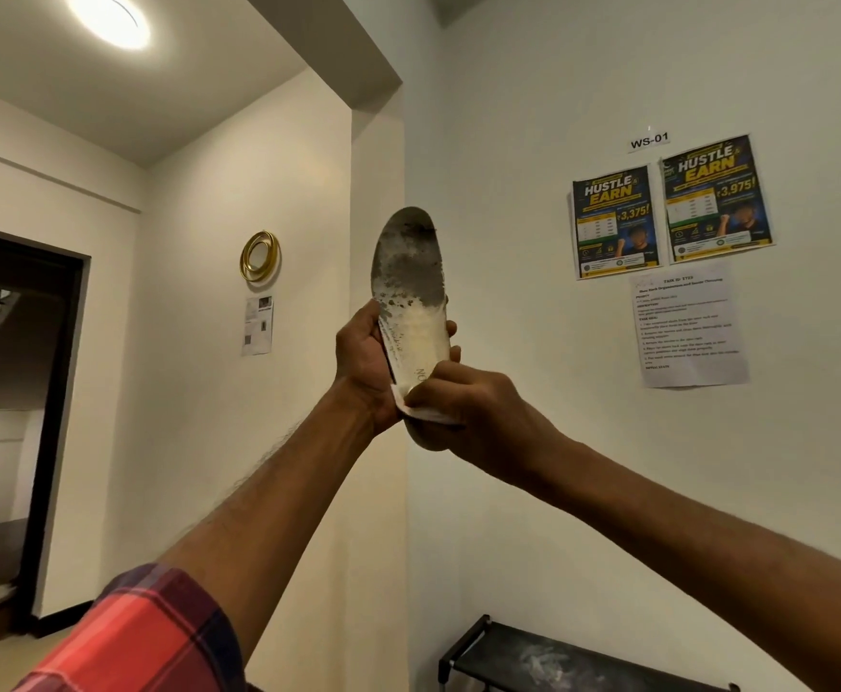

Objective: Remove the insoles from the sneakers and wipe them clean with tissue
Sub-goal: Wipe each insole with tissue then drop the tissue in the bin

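Observation:
I hold a white insole (411, 287) upright at arm's length in front of the wall. Its upper half is stained dark grey and its lower half is pale. My left hand (366, 364) grips the insole's lower left edge from behind. My right hand (468, 402) presses a folded white tissue (421, 409) against the insole's heel end. The heel tip shows just below the tissue. No sneakers are in view.
A black shoe rack (548, 659) with a dusty top stands low against the right wall. Posters (668, 207) and a printed sheet (687, 327) hang on that wall. A gold round mirror (259, 256) hangs on the left wall beside a dark doorway (9, 422).

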Demonstrator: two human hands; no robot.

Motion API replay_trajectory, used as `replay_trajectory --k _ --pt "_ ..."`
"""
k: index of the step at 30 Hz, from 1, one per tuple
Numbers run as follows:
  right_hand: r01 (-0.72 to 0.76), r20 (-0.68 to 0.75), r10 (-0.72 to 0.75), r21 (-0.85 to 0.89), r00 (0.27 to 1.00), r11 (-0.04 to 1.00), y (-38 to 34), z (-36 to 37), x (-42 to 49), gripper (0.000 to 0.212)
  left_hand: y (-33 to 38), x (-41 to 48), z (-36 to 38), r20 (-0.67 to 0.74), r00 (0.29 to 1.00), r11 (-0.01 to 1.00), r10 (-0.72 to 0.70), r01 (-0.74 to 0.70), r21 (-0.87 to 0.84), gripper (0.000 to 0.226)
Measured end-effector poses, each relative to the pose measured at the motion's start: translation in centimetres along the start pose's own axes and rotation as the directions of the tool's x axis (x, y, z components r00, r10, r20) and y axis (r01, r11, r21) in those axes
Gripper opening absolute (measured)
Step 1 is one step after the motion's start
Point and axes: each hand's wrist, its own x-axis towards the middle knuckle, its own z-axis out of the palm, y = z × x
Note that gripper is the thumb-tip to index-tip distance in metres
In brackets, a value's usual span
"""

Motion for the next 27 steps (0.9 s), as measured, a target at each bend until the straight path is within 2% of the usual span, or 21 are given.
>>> replay_trajectory --k 3,7,10,14,17,20,24,27 --pt "-0.066 -0.053 0.067 0.014 0.996 0.998 0.1 -0.6 -0.4 0.025 0.1 0.3 -0.5 0.004 1.000 1.000 0.029 -0.029 -0.009 0.061" --pt "-0.003 0.042 0.004 -0.035 0.999 0.999 -0.7 0.1 -1.5 0.027 0.3 0.2 -0.3 0.021 1.000 1.000 -0.006 0.005 0.019 0.061" --pt "-0.083 -0.014 0.083 -0.005 0.996 0.997 -0.8 -0.4 -1.8 0.028 0.3 0.3 -0.6 0.027 1.000 1.000 0.011 -0.010 -0.018 0.059" --pt "0.003 0.092 0.004 -0.068 0.996 0.998 -1.0 0.3 -2.5 0.033 0.2 0.2 -0.7 0.032 0.999 1.000 -0.009 0.009 0.008 0.059" --pt "-0.080 0.042 0.082 -0.052 0.996 0.995 -0.6 -0.4 -2.8 0.031 0.2 0.2 -1.0 0.029 0.999 1.000 0.013 -0.013 -0.013 0.061" --pt "0.017 0.128 -0.001 -0.122 0.992 0.992 -0.9 0.1 -3.6 0.035 0.0 0.3 -1.1 0.031 0.999 1.000 0.012 -0.012 0.020 0.062" --pt "-0.054 0.076 0.064 -0.118 0.995 0.992 0.0 -0.7 -3.7 0.032 -0.3 0.3 -1.1 0.019 0.999 0.999 0.030 -0.030 0.012 0.061" --pt "0.080 0.174 -0.047 -0.185 0.984 0.979 -0.5 -0.2 -4.4 0.036 -0.5 0.2 -1.0 0.020 1.000 0.999 0.022 -0.022 0.041 0.063"
